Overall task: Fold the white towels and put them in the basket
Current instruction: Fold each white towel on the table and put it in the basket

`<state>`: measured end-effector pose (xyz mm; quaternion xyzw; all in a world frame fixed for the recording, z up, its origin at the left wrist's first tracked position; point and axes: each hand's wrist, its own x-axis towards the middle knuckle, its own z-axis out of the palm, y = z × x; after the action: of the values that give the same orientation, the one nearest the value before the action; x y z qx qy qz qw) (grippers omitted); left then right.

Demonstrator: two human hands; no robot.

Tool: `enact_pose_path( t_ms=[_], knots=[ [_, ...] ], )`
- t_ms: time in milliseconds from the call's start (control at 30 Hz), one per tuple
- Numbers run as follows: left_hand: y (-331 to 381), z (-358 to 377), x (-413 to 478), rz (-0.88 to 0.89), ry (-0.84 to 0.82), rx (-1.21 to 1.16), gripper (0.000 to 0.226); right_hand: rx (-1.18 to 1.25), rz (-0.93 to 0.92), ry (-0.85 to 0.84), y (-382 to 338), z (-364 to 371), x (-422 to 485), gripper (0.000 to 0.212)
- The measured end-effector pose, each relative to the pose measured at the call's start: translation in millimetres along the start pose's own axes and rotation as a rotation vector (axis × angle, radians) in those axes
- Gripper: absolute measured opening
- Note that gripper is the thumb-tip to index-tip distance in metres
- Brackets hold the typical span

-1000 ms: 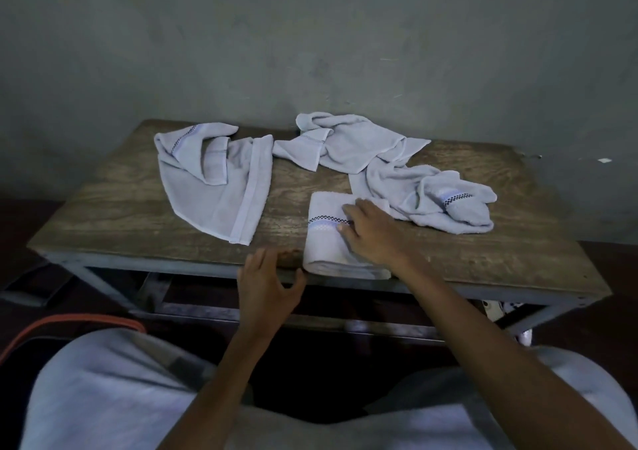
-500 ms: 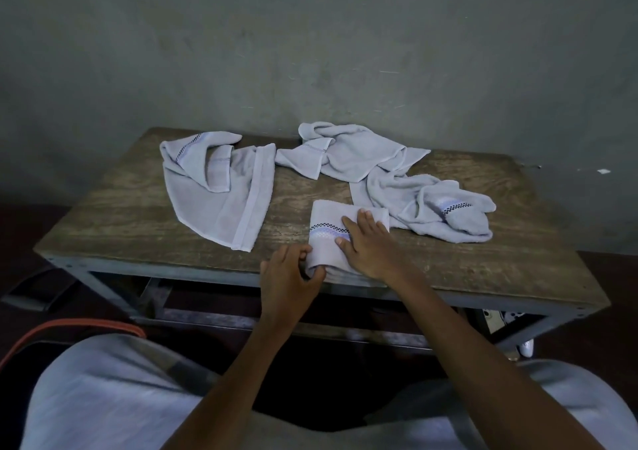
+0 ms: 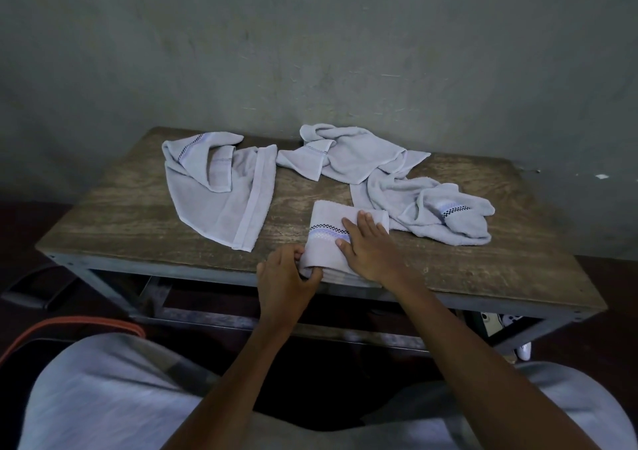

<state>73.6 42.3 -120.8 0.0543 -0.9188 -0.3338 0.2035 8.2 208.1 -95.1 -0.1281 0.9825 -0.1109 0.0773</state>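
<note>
A folded white towel (image 3: 324,232) with a checkered and blue band lies at the near edge of the wooden table (image 3: 138,228). My left hand (image 3: 284,277) pinches its near left corner between thumb and fingers. My right hand (image 3: 371,246) lies flat on top of it with straight fingers. Three unfolded white towels lie further back: one at the left (image 3: 221,190), one at the back middle (image 3: 352,156), one crumpled at the right (image 3: 445,214). An orange rim, possibly of the basket (image 3: 69,325), shows at the lower left; the rest is hidden.
A grey wall stands directly behind the table. The table has a metal frame (image 3: 214,315) with a lower bar. White objects (image 3: 511,322) sit under its right end. My lap in light clothing fills the bottom of the view.
My left hand moved from the table's front edge to the folded towel's near left corner and took hold of it. My right hand stayed flat on the towel.
</note>
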Motion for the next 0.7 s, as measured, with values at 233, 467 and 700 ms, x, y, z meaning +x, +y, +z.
enact_pose_path(
  t_ms=[233, 467, 700],
  knots=[
    [-4, -4, -4, -0.056, 0.008, -0.095, 0.027, 0.021, -0.002, 0.039, 4, 3, 1, 0.056],
    [-11, -8, -3, -0.058, -0.044, -0.154, 0.026, 0.042, -0.008, 0.024, 7, 3, 2, 0.055],
    [-9, -22, 20, 0.074, -0.142, -0.212, 0.031, 0.059, -0.054, 0.034, 12, 2, -1, 0.057]
  ],
)
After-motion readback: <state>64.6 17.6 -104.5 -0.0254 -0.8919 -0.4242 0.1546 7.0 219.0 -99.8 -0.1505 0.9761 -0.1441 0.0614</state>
